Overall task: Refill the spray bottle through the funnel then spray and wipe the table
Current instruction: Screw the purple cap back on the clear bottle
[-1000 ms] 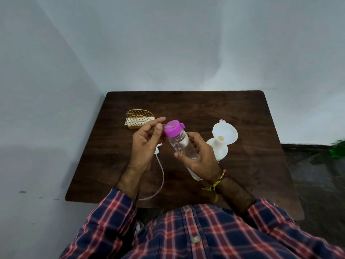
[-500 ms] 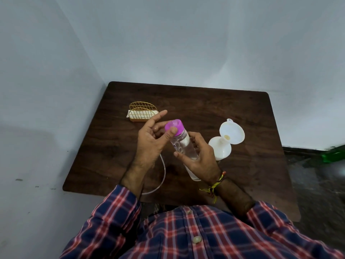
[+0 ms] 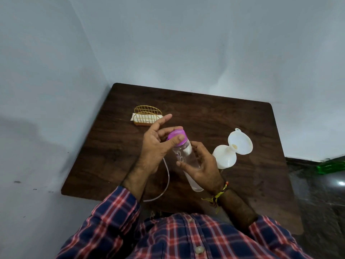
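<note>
My right hand (image 3: 202, 165) grips a clear water bottle (image 3: 186, 159) by its body, tilted over the dark wooden table (image 3: 214, 113). The bottle's purple cap (image 3: 176, 136) is pinched between the thumb and fingers of my left hand (image 3: 156, 148), whose index finger sticks out. A white spray bottle (image 3: 224, 158) stands to the right with a white funnel (image 3: 240, 143) in its neck. The sprayer's thin tube (image 3: 166, 184) curves on the table below my left hand; the sprayer head is hidden.
A gold wire holder with white napkins (image 3: 146, 117) sits at the table's back left. Grey walls close in on the left and behind. A green object (image 3: 330, 166) lies on the dark floor to the right.
My left hand has moved from beside the purple cap to closing its thumb and fingers around it. The view has tilted, so the table appears lower in frame.
</note>
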`<state>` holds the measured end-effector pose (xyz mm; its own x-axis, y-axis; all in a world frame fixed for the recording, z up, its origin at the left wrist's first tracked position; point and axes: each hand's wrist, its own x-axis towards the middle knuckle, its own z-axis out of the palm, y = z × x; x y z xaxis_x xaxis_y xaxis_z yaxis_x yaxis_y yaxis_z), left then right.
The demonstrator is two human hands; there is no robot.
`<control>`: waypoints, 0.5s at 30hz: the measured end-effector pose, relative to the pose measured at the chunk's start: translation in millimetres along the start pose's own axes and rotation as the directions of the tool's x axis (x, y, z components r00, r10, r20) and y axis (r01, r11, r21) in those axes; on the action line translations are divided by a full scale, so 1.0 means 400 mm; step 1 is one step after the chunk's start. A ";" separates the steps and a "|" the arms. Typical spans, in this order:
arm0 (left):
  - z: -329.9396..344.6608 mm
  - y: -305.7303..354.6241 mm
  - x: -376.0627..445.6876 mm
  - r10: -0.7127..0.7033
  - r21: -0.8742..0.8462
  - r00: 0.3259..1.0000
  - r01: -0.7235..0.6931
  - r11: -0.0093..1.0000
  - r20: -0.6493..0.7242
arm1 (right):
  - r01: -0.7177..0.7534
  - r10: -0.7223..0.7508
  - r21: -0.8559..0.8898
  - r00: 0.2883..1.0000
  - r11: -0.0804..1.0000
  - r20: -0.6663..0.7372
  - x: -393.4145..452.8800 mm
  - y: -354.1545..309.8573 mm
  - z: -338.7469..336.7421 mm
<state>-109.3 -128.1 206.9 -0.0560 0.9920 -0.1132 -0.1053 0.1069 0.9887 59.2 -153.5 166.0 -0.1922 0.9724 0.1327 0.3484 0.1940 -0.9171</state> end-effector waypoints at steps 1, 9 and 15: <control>-0.012 -0.004 0.006 -0.003 0.016 1.000 0.003 1.000 -0.001 | -0.003 0.003 0.006 1.000 1.000 -0.007 0.000 0.001 0.002; 0.033 -0.002 0.000 0.062 0.037 0.988 -0.058 0.998 -0.141 | 0.002 0.001 0.022 0.993 1.000 -0.120 0.025 -0.011 0.012; 0.067 0.015 0.019 0.130 0.251 0.978 -0.086 0.964 -0.162 | -0.007 0.000 -0.043 0.990 0.999 -0.144 0.040 -0.016 0.002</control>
<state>-83.6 -118.1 214.7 -0.2293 0.9733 0.0016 0.1524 0.0343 0.9877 53.1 -139.4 173.6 -0.0579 0.9810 0.1852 0.3889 0.1930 -0.9009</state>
